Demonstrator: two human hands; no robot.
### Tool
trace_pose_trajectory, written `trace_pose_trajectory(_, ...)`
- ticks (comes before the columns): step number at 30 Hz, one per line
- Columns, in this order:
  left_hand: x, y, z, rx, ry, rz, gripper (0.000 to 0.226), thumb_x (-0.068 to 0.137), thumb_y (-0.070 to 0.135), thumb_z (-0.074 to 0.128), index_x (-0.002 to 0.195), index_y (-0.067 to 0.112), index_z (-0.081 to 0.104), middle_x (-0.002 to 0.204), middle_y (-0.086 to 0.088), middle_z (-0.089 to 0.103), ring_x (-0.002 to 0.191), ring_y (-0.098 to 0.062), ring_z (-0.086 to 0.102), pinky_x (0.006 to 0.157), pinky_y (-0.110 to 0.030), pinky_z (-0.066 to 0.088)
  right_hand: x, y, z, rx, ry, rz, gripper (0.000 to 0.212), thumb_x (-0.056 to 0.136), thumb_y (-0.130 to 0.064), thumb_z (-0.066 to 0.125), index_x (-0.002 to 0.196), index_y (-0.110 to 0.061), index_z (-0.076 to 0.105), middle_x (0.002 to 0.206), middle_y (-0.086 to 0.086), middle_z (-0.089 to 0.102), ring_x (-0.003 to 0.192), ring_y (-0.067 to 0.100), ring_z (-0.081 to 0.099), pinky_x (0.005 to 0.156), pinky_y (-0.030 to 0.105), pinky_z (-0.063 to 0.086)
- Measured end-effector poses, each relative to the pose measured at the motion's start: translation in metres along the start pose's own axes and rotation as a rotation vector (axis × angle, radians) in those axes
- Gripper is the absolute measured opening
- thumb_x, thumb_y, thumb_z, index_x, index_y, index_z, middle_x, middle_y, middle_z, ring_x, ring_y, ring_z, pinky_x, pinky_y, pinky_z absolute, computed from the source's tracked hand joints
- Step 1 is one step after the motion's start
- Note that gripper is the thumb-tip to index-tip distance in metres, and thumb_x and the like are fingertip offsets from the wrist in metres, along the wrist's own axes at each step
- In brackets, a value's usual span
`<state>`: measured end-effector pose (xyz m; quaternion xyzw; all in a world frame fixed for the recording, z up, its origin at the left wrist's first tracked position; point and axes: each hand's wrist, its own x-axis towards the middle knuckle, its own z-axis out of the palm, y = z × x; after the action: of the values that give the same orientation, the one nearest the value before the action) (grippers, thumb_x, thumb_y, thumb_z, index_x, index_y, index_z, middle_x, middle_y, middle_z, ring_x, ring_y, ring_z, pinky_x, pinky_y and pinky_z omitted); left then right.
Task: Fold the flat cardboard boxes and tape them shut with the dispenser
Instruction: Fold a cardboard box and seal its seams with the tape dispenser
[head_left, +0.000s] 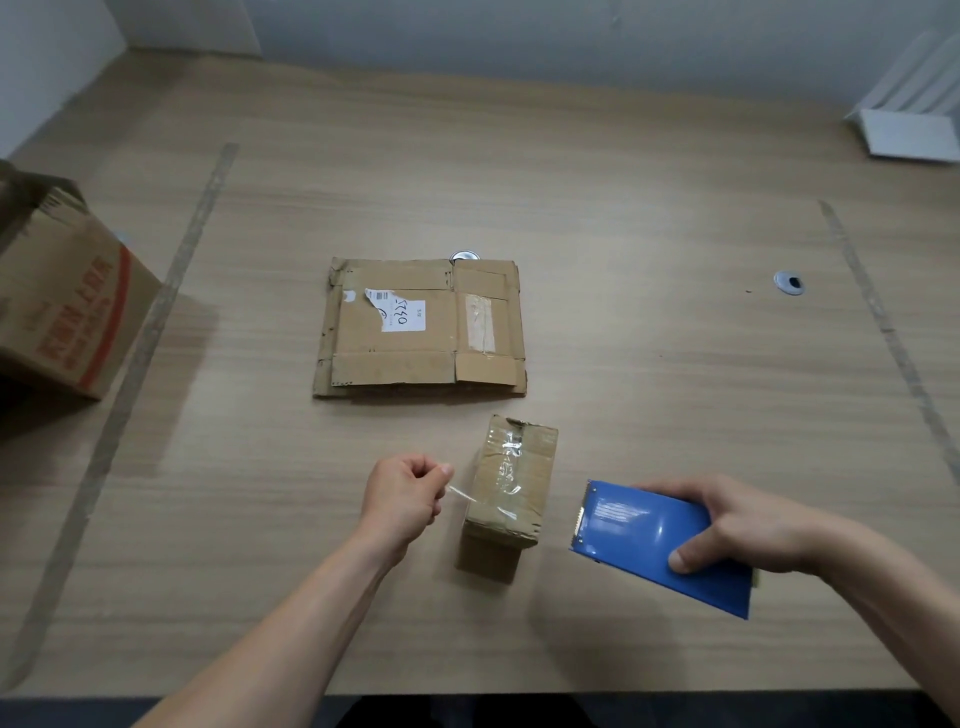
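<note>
A small folded cardboard box stands near the table's front, with clear tape across its top. My left hand is just left of it and pinches a strip of clear tape that runs to the box's side. My right hand holds the blue tape dispenser to the right of the box, its toothed edge facing the box. A flat cardboard box with a white label lies further back in the middle.
A large open cardboard carton with red print stands at the left edge. A white rack sits at the back right. Tape lines mark the wooden table, and a round grommet sits on the right.
</note>
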<state>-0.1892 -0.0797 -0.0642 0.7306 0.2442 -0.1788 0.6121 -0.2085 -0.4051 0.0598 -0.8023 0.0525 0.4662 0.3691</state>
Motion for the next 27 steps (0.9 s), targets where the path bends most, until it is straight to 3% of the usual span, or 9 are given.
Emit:
trace_pose_trajectory(7,0.007,-0.022,0.012,0.252,0.058,-0.018,0.036,0.090,0.018,0.067,0.055,0.014,0.059,0.047,0.001,0.056,0.049,-0.019,0.050,0.057,-0.032,0.045,0.020,-0.006,0.019,-0.064,0.036,0.063,0.055,0.062,-0.028,0.077,0.112,-0.049,0.068,0.102,-0.009,0.075,0.096,0.018,0.072,0.094,0.050,0.057)
trace_pose_trajectory(11,0.004,-0.021,0.023,0.383,0.108,0.063,0.032,0.090,0.024,0.068,0.063,0.007,0.066,0.058,-0.006,0.065,0.063,-0.027,0.062,0.064,-0.034,0.049,0.027,-0.011,0.025,-0.076,0.062,0.085,0.057,0.067,-0.025,0.078,0.119,-0.045,0.066,0.106,-0.007,0.073,0.095,0.017,0.070,0.087,0.040,0.059)
trace_pose_trajectory(15,0.002,-0.021,0.033,0.394,0.083,0.004,0.034,0.087,0.034,0.070,0.066,0.007,0.067,0.065,-0.006,0.068,0.074,-0.030,0.067,0.069,-0.036,0.052,0.029,-0.018,0.029,-0.116,0.060,0.095,0.054,0.074,-0.021,0.080,0.122,-0.040,0.064,0.108,-0.007,0.071,0.096,0.015,0.068,0.079,0.031,0.057)
trace_pose_trajectory(16,0.001,-0.020,0.033,0.373,0.064,-0.031,0.035,0.083,0.042,0.069,0.073,0.008,0.068,0.070,-0.006,0.069,0.079,-0.033,0.068,0.072,-0.038,0.055,0.029,-0.020,0.030,-0.133,0.059,0.097,0.054,0.075,-0.021,0.080,0.123,-0.039,0.064,0.108,-0.007,0.070,0.095,0.014,0.067,0.076,0.029,0.056)
trace_pose_trajectory(18,0.001,-0.019,0.034,0.386,0.045,-0.118,0.051,0.082,0.049,0.066,0.112,0.008,0.067,0.102,-0.011,0.072,0.104,-0.036,0.066,0.090,-0.039,0.054,0.029,-0.024,0.031,-0.163,0.059,0.110,0.054,0.078,-0.020,0.080,0.125,-0.038,0.062,0.109,-0.008,0.069,0.095,0.012,0.066,0.074,0.027,0.053)
trace_pose_trajectory(19,0.001,-0.017,0.034,0.439,0.051,-0.124,0.059,0.087,0.045,0.064,0.130,0.005,0.057,0.119,-0.013,0.067,0.116,-0.036,0.060,0.098,-0.038,0.049,0.029,-0.027,0.032,-0.178,0.061,0.116,0.054,0.078,-0.020,0.079,0.125,-0.038,0.062,0.109,-0.008,0.068,0.095,0.012,0.066,0.075,0.028,0.054)
trace_pose_trajectory(22,0.004,-0.014,0.036,0.542,0.088,-0.002,0.061,0.094,0.033,0.060,0.146,0.007,0.042,0.128,-0.016,0.063,0.122,-0.032,0.056,0.103,-0.038,0.044,0.030,-0.032,0.032,-0.220,0.071,0.130,0.053,0.078,-0.022,0.079,0.125,-0.037,0.062,0.109,-0.009,0.068,0.095,0.012,0.065,0.081,0.032,0.058)
trace_pose_trajectory(25,0.007,-0.019,0.035,0.461,0.085,-0.100,0.055,0.089,0.033,0.066,0.137,0.010,0.053,0.124,-0.012,0.066,0.118,-0.033,0.059,0.101,-0.038,0.047,0.032,-0.039,0.033,-0.261,0.071,0.138,0.054,0.078,-0.024,0.080,0.127,-0.037,0.060,0.110,-0.009,0.067,0.096,0.012,0.064,0.082,0.032,0.057)
trace_pose_trajectory(27,0.013,-0.031,0.026,0.279,0.119,-0.261,0.041,0.081,0.031,0.069,0.117,0.011,0.067,0.110,-0.013,0.072,0.106,-0.036,0.067,0.094,-0.046,0.054,0.033,-0.040,0.032,-0.293,0.071,0.141,0.053,0.078,-0.025,0.079,0.126,-0.035,0.061,0.109,-0.008,0.067,0.095,0.012,0.065,0.083,0.033,0.057)
